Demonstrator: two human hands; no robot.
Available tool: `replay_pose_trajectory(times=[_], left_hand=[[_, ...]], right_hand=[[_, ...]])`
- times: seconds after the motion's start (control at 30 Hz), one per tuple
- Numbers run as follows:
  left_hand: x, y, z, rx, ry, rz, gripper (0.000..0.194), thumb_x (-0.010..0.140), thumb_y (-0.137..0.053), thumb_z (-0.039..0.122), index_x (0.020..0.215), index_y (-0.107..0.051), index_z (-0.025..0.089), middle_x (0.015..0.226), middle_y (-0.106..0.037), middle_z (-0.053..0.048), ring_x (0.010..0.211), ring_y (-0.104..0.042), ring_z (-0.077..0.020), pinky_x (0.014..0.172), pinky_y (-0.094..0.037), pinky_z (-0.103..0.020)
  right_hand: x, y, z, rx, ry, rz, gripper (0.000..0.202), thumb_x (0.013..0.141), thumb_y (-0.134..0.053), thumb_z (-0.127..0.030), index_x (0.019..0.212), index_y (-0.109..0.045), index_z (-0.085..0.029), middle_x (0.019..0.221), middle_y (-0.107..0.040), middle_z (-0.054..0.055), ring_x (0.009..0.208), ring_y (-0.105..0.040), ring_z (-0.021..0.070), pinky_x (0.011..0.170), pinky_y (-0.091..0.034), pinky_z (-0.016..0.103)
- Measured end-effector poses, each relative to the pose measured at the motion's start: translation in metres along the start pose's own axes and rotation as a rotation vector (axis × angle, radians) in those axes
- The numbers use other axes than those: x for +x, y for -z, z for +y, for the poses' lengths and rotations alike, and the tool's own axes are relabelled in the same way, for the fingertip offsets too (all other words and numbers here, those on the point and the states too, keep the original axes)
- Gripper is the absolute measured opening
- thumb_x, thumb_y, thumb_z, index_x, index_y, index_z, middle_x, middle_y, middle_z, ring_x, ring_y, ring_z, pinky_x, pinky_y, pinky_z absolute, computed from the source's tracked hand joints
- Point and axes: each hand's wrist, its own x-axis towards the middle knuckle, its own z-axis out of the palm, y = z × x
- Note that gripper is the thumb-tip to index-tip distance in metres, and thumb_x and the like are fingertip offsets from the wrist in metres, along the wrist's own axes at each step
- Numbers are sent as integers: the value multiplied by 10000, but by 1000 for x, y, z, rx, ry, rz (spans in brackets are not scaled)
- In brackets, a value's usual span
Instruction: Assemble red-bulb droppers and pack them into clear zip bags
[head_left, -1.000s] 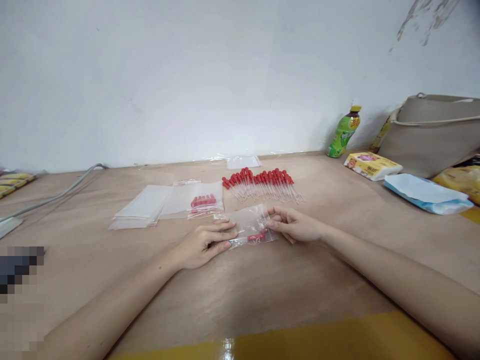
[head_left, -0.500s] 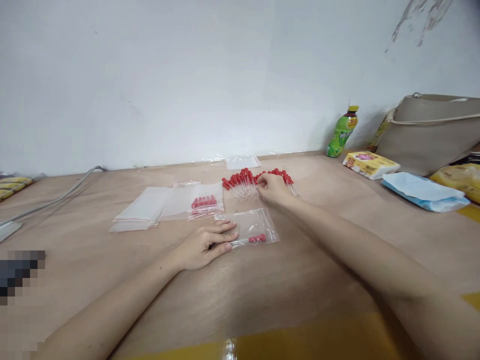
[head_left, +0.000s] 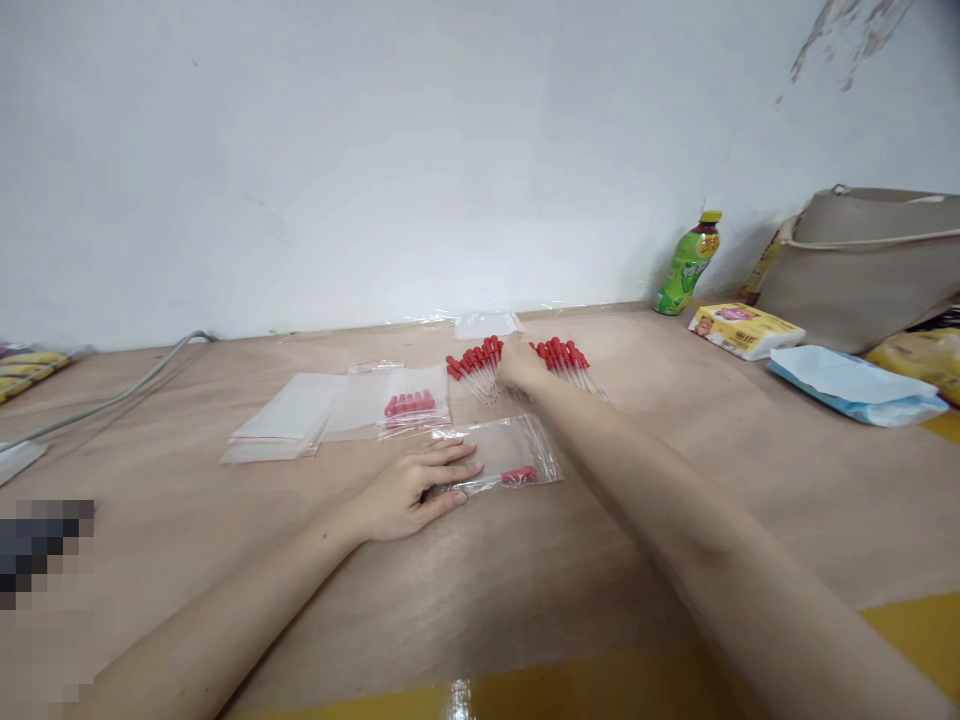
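Note:
My left hand lies flat on a clear zip bag, fingers apart, pressing its left part to the table. Inside that bag, a dropper with a red bulb lies along the near edge; its stem runs toward my fingers. Farther off, my right hand reaches into a row of red-bulbed droppers with thin clear stems. Its fingers look drawn together, but their tips and anything between them are hidden. Left of the bag, another zip bag holds several red-bulbed droppers.
A stack of flat clear bags lies to the left, with a grey cable beyond. Along the right stand a green bottle, a yellow tissue pack, a blue-and-white packet and a grey bag. A wall closes the back.
My right hand has moved left and slightly farther away among the droppers, uncovering those on the right. My left hand stays on the bag.

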Motion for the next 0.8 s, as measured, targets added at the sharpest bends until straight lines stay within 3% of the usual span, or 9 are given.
replay_pose_trajectory(times=[0.17,0.23,0.33,0.4,0.53,0.8], left_hand=[[0,0,1,-10,20,-7,397,890,-428,342,1283,-438,286,1394,-350,-15,1274,-342,-200,1062,-290,-403],[0,0,1,-5,24,-6,398,890,-426,347,1283,-438,286,1390,-358,-15,1274,-343,-197,1065,-286,-398],[1,0,0,12,15,1,406,893,-418,355,1293,-424,288,1394,-353,-15,1277,-336,-200,1062,-287,-401],[1,-1,0,37,14,-9,420,893,-416,365,1305,-406,285,1403,-336,-18,1287,-319,-200,1064,-282,-400],[3,1,1,59,29,-39,423,899,-401,379,1313,-389,291,1415,-311,-13,1296,-301,-197,1069,-262,-397],[3,3,3,62,61,-48,381,932,-323,334,1308,-387,321,1410,-323,16,1303,-287,-180,1085,-212,-417]], right_hand=[[-13,21,8,35,44,13,528,715,-464,-69,1215,-301,-28,1012,-580,229,911,-578,282,728,-456,354],[-24,33,20,80,76,16,560,734,-452,-97,1252,-243,-57,887,-612,160,795,-596,234,663,-468,315],[-50,42,46,410,136,-9,643,736,-444,-149,1301,-137,-123,651,-556,6,570,-567,169,523,-469,273],[-69,40,64,698,68,-47,707,722,-443,-167,1317,-59,-158,608,-499,-50,490,-545,138,462,-470,253],[-99,27,84,985,3,96,763,668,-519,-209,1300,-93,-228,714,-490,-57,482,-552,96,453,-502,238],[-102,23,90,1043,-10,265,724,656,-578,-277,1247,-161,-240,742,-474,-65,501,-557,82,492,-521,239]])
